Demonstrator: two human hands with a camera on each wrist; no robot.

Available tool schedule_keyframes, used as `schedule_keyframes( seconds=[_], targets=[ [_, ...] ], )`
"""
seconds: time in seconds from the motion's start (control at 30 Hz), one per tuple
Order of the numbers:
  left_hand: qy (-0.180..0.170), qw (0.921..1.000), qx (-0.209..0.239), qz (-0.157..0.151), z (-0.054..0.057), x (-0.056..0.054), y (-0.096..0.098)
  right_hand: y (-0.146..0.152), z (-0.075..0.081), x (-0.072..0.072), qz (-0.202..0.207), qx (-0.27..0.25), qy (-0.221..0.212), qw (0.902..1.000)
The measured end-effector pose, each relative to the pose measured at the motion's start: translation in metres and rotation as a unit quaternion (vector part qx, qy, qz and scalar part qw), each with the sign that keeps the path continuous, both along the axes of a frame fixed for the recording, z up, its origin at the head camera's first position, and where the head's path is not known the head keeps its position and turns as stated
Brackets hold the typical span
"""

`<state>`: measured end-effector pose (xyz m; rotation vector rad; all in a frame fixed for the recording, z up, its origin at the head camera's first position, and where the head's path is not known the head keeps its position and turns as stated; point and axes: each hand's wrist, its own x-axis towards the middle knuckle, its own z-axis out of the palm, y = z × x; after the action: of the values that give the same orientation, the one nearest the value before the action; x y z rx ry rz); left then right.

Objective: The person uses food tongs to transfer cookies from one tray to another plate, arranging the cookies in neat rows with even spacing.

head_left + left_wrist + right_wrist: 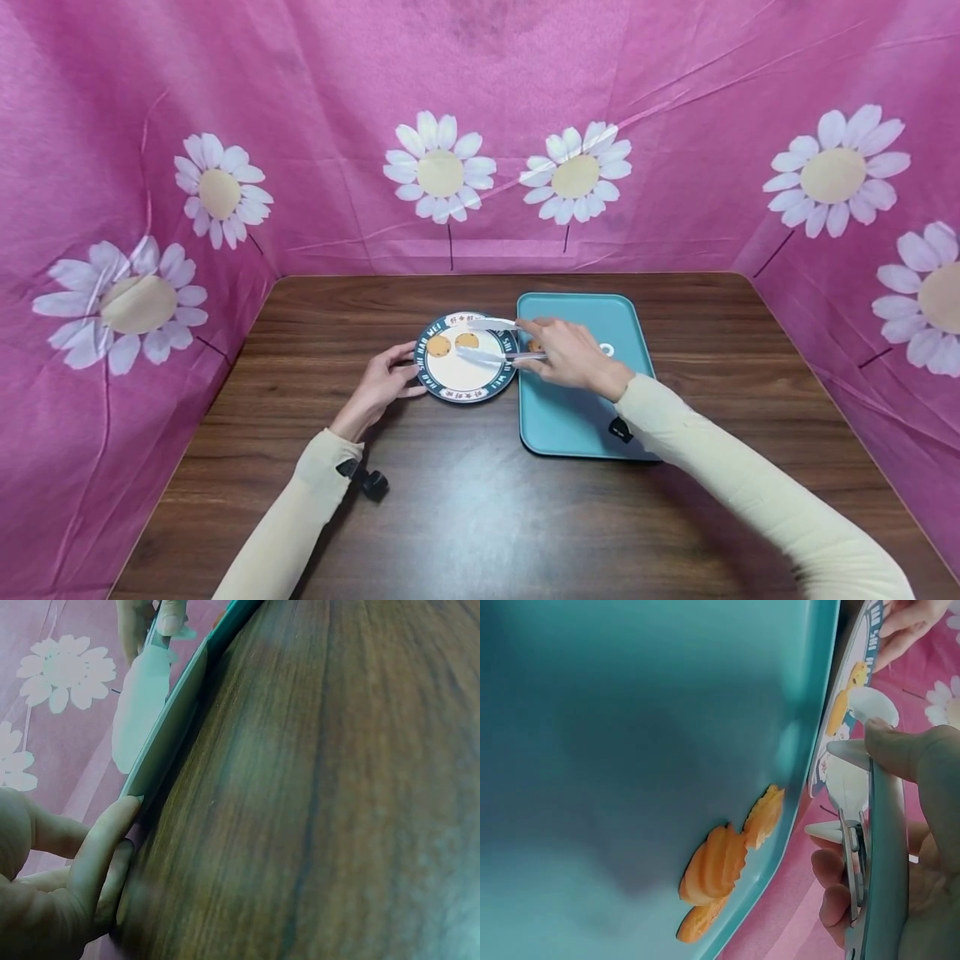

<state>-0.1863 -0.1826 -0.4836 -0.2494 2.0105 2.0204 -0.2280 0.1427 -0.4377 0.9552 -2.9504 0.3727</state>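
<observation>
A round white plate [463, 379] with a dark lettered rim lies at the table's middle, bearing two round cookies, one [438, 346] at left and another [467, 341] beside it. My left hand [378, 383] touches its left rim with spread fingers. My right hand [573, 354] grips tongs [885, 847] with broad pale ends. Those ends stand apart over the plate, one on either side of the right-hand cookie; whether they touch it, I cannot tell. Below my right hand is a teal tray [573, 425]. On it lie a ridged orange-brown pastry [714, 866] and smaller baked pieces [765, 817].
The tray stands right of the plate, its left edge close to the plate's rim. Both lie on a dark wooden table [300, 333]. A pink cloth [510, 75] with large daisies hangs behind and at both sides.
</observation>
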Motion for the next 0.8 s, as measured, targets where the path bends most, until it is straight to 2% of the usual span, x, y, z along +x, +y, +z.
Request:
schedule_keyframes(
  seconds=[0.27, 0.8],
  targets=[
    [-0.002, 1.0000, -0.004, -0.001, 0.002, 0.001, 0.001, 0.013, 0.005, 0.005, -0.012, -0.014, -0.008, 0.9998],
    [-0.008, 1.0000, -0.004, -0.002, 0.003, 0.001, 0.001, 0.051, 0.009, 0.018, -0.045, -0.041, 0.015, 0.9980]
  ],
)
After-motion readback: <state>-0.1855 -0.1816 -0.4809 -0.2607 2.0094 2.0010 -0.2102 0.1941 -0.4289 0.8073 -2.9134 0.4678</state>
